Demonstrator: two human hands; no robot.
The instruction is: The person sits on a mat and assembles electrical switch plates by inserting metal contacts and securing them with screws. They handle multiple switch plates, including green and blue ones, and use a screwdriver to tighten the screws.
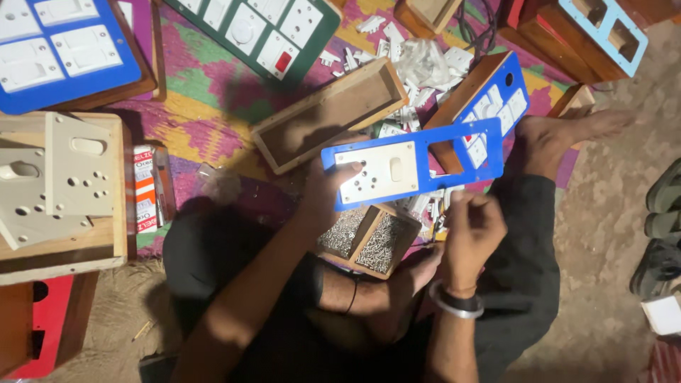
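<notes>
2 hands busy: my left hand (328, 190) grips the blue plate (415, 163) lying crosswise ahead, nearer than my right hand (472, 230), curled shut just below it.

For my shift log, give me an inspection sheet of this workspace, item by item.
Surface: patterned floor mat, bare ground to the side.
Job's things: blue switch plate with a cream socket insert; divided wooden tray of screws beneath.
Clutter: empty wooden box, loose white switch parts, cream plates, more switchboards.
Hands: left hand holds the plate's left end; right hand is closed; I cannot tell on what.
Cables: dark cable at top.
Surroundings: sandals at right.
</notes>
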